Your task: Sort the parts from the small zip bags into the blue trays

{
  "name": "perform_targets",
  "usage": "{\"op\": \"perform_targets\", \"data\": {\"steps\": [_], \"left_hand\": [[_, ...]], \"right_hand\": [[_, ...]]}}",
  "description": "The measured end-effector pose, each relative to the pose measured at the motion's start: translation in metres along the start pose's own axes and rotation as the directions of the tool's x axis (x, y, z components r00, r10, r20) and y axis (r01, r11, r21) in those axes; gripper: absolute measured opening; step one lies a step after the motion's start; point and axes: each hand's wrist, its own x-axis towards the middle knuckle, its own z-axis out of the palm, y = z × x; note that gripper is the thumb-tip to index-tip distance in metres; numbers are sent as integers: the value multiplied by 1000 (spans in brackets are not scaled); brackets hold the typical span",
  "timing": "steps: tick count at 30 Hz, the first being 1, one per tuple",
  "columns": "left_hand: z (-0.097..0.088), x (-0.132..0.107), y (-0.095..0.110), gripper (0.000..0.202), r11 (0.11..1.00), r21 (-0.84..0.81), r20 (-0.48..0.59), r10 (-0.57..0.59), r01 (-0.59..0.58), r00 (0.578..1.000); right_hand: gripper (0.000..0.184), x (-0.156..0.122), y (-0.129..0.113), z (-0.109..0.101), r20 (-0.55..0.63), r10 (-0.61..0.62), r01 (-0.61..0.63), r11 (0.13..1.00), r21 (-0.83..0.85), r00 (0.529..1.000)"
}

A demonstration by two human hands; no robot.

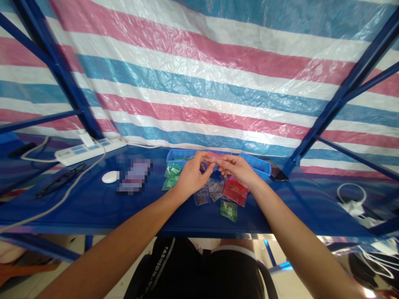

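My left hand point(192, 174) and my right hand point(238, 169) meet above the blue table point(93, 203), both pinching a small red see-through plastic bag point(213, 157) between fingertips. Below the hands lie more small bags: red ones point(235, 191), clear ones point(207, 194) with tiny metal parts inside, and green ones point(171, 173). A single green bag point(228, 210) lies nearest the table's front edge. Behind the hands stand low blue trays point(260, 165).
A white power strip point(89, 150) with a cable lies at the back left, next to black scissors point(60, 179) and a white round puck point(110, 177). A dark phone point(278, 172) rests right of the trays. A white cable coil point(353, 201) is at far right. Blue frame bars flank both sides.
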Motion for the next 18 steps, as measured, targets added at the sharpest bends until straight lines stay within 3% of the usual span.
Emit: {"op": "perform_targets", "data": {"steps": [4,9,15,18], "left_hand": [[1,2,0,8,995,40,81,90,-93,993],[-9,7,7,20,986,-13,95,169,-169,981],[-43,21,9,22,996,35,-142,91,-87,986],[-58,28,-2,28,991,118,-172,90,-70,981]], "right_hand": [[43,1,1,0,-57,-8,7,1000,-11,998],[42,2,0,0,-50,-37,38,999,22,998],[45,4,-2,-4,-110,-64,72,995,73,992],[46,5,-3,-5,-146,-85,96,993,70,986]]}}
